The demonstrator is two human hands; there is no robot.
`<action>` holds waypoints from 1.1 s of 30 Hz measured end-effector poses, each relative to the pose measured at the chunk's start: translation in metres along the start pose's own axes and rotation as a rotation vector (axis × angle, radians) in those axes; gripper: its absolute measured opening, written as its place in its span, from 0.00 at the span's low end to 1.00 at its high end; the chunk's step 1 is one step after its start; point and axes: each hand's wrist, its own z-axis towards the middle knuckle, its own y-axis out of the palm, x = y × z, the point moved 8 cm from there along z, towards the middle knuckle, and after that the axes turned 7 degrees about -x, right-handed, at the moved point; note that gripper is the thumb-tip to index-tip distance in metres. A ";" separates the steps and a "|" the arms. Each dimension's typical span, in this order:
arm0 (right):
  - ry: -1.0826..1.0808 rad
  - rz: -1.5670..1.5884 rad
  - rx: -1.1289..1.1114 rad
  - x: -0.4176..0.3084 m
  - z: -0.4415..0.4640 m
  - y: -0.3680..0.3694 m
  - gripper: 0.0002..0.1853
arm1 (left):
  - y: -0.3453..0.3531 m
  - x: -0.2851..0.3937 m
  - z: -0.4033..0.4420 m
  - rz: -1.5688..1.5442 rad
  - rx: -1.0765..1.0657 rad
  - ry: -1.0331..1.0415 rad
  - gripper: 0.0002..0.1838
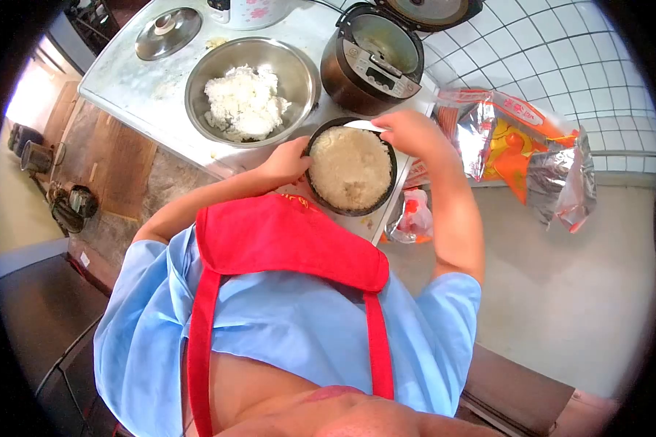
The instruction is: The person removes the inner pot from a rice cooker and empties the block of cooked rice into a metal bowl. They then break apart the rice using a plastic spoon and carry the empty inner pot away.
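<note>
A dark round pot [313, 191] full of cooked rice [350, 167] stands at the counter's front edge, close to my apron. My left hand [288, 160] is closed on the pot's left rim. At the far rim, my right hand [402, 130] pinches a white flat utensil [365, 125], which lies along the rice's upper edge. Behind and to the left is a steel bowl [304, 73] holding a heap of white rice [245, 102]. Beyond the pot, the brown rice cooker [353, 76] stands with its lid [434, 9] raised; its inside looks empty.
A metal lid with a knob [169, 35] lies on the white counter [124, 80] at the far left. A white flowered container [249, 12] is at the back. Shiny orange and silver packaging [514, 149] hangs right of the counter, beside a tiled wall [547, 58].
</note>
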 end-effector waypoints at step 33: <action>0.121 -0.187 -0.082 -0.039 0.061 0.057 0.11 | 0.001 0.018 0.095 0.800 -0.297 0.142 0.21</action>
